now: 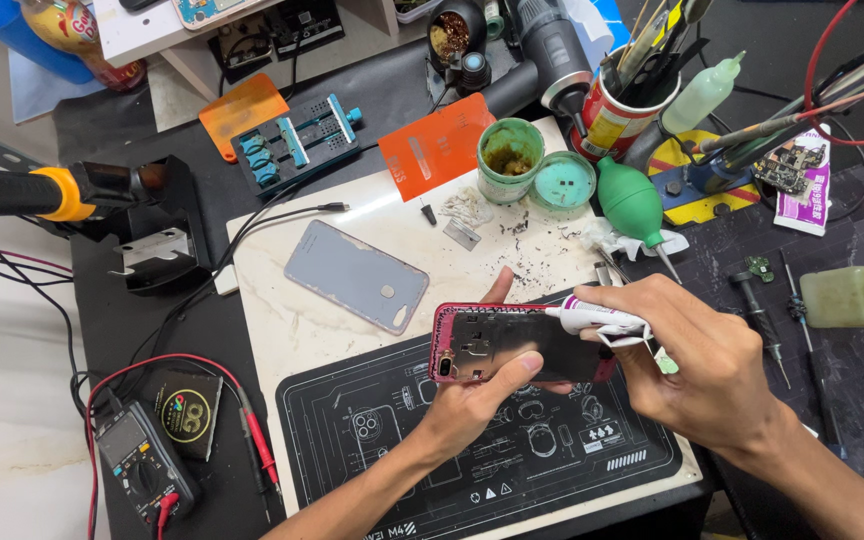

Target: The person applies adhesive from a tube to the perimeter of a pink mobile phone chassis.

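My left hand [477,395] holds an opened phone body [497,345] with a red-pink frame, its shiny inner side up, above the black repair mat [452,460]. My right hand [697,360] grips a small white glue tube [597,320] with its tip resting on the phone's top edge. A grey phone back cover [355,274] lies apart on the white marble slab [282,330], to the upper left of my hands.
A green jar [508,158] and its lid [564,180], a green air blower [629,203], an orange card [435,146], a tool cup [620,105], a blue phone clamp [292,140], a multimeter [142,465] with red lead, and screwdrivers [757,310] surround the slab.
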